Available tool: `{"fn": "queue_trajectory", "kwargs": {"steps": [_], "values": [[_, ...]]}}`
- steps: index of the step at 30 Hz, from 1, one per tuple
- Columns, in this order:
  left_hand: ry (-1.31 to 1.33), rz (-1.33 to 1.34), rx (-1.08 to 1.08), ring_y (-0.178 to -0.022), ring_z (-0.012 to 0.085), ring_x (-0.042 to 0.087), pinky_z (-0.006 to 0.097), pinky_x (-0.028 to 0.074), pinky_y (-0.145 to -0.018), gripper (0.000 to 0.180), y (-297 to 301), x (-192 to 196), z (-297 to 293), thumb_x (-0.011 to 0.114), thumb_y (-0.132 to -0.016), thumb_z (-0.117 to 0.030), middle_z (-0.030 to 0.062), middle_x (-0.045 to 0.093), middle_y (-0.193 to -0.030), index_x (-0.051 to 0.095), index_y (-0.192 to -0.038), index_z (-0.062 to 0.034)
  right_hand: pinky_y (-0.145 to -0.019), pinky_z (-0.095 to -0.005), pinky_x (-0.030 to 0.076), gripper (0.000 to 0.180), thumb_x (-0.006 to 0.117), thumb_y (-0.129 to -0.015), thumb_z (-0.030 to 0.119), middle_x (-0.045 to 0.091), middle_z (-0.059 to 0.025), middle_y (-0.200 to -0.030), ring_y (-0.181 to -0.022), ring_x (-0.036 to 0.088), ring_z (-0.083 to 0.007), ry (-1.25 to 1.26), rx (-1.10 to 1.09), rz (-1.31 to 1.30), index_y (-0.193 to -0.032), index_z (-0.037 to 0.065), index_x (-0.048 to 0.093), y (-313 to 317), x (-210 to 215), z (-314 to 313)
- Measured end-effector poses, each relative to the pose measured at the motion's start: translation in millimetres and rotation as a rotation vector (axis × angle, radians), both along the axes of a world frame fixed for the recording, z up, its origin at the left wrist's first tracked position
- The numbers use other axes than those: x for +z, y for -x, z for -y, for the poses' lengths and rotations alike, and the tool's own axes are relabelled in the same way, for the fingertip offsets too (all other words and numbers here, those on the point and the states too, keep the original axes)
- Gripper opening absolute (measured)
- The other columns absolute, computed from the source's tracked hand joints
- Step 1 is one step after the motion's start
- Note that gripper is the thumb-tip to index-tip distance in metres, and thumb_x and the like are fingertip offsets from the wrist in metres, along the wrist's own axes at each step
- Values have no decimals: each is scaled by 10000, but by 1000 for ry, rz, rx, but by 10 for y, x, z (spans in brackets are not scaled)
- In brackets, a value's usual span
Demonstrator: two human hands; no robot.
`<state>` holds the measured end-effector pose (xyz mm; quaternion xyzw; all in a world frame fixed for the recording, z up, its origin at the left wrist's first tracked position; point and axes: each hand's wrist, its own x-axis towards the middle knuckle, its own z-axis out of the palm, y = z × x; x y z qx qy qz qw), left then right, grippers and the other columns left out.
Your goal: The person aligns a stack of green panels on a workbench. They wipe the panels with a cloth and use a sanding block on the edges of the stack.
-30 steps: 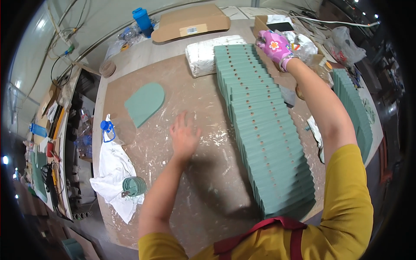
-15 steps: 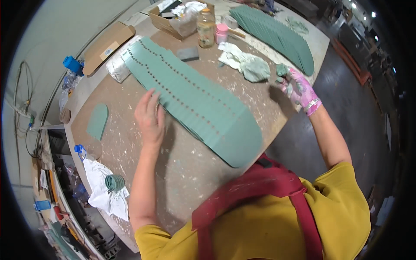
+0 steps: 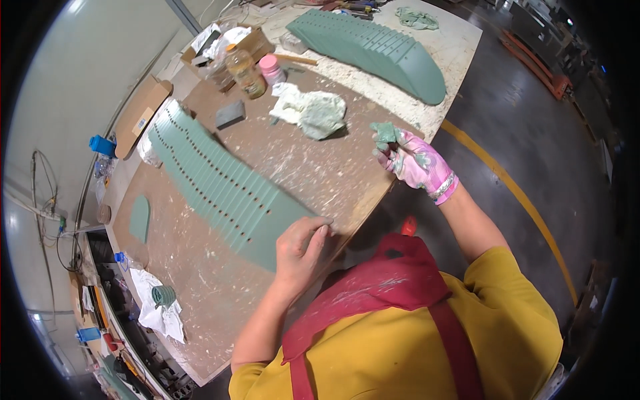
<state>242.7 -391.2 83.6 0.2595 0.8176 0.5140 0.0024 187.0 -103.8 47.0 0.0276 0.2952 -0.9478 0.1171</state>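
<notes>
The counter (image 3: 220,293) was matt brown board, rough with white smears. The green slats (image 3: 220,190) looked smooth and matt. A knitted pink glove (image 3: 419,167) covered the right hand, which held a crumpled green cloth scrap (image 3: 385,133). A bottle (image 3: 245,72) looked glossy.

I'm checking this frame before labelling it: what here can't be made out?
- Head view: what the right hand pinches; only a small green scrap shows, its kind unclear.
- Head view: near end of the green strip row, covered by the left hand.
- Head view: items in the cardboard box, small and bent by the fisheye rim.
- Head view: table lower-left edge, lost in the dark rim.
</notes>
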Motion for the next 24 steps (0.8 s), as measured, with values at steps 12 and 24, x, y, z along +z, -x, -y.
{"fn": "queue_trajectory", "kwargs": {"steps": [12, 24], "values": [[-170, 493, 152, -921, 157, 612, 279, 471, -820, 265, 974, -747, -2412, 553, -926, -168, 110, 655, -986, 601, -1113, 13, -671, -254, 495, 269, 534, -934, 167, 611, -48, -954, -776, 586, -121, -567, -215, 6, -1155, 14, 532, 513, 69, -2250], [-190, 91, 489, -1346, 448, 161, 449, 161, -1120, 1035, 2453, -1114, -3711, 788, -695, -263, 334, 131, -1431, 115, -1406, 74, -688, -196, 449, 302, 614, -877, 140, 633, -42, -955, -786, 571, -88, -900, -491, 65, -1139, -2, 559, 1688, -35, -2535]]}}
